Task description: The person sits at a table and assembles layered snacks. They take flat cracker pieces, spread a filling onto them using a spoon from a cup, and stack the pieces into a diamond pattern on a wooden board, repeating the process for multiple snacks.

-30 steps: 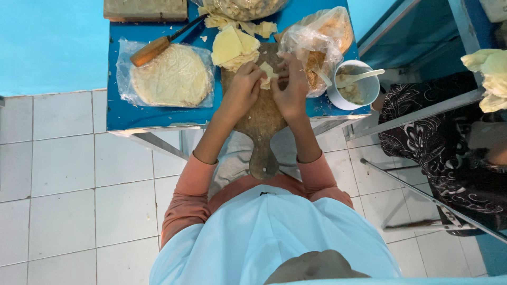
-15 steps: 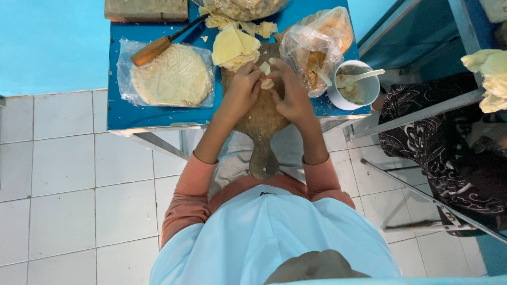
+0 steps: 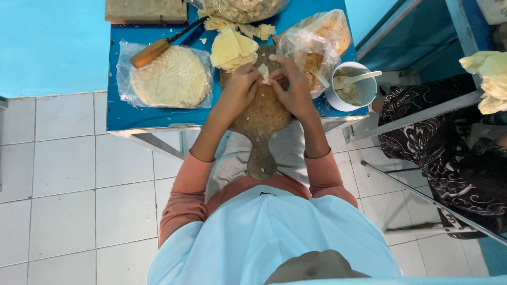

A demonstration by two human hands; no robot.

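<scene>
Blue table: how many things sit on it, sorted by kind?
Wooden paddle-shaped cutting board: 1
Wooden-handled knife: 1
White bowl with spoon: 1
Clear plastic bags: 2, one at the top edge
Round wrapper stack on plastic: 1
Cut yellow wrapper pile: 1
Grey slab: 1
Total: 8

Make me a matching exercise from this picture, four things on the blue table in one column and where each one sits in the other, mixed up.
Things:
1. knife
2. white cup
3. small dough piece
4. round flat stack

Places:
A. pinched between the left hand and right hand
B. in a clear bag, left of the board
C. right table edge, spoon inside
D. wooden handle resting on the bag's top edge

Pairs: 1-D, 2-C, 3-A, 4-B
</scene>
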